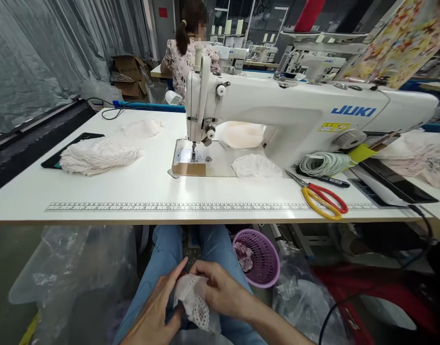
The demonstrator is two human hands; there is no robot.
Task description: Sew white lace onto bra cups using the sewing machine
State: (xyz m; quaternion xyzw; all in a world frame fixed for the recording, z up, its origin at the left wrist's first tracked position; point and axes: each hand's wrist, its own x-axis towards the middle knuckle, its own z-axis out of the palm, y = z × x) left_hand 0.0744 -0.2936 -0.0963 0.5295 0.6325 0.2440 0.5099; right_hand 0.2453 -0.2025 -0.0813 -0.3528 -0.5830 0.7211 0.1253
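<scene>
A white lace-edged piece of fabric (196, 299) lies above my lap between my two hands. My right hand (223, 290) pinches it, thumb and bent fingers closed on its upper edge. On the fabric's other side, my left hand (157, 306) has its fingers stretched out and the thumb apart, beside the cloth; whether it touches the edge I cannot tell. Beyond them on the table stands a white sewing machine (299, 105). A stack of lace pieces (98, 155) sits at the table's left, and a single lace piece (256, 166) lies right of the needle plate.
Red and yellow scissors (322, 199) and a coil of pale cord (324, 164) rest on the right. A ruler strip (205, 207) runs along the table's front. Below is a purple basket (263, 261) holding crumpled fabric. Another person (177, 62) sits beyond the table.
</scene>
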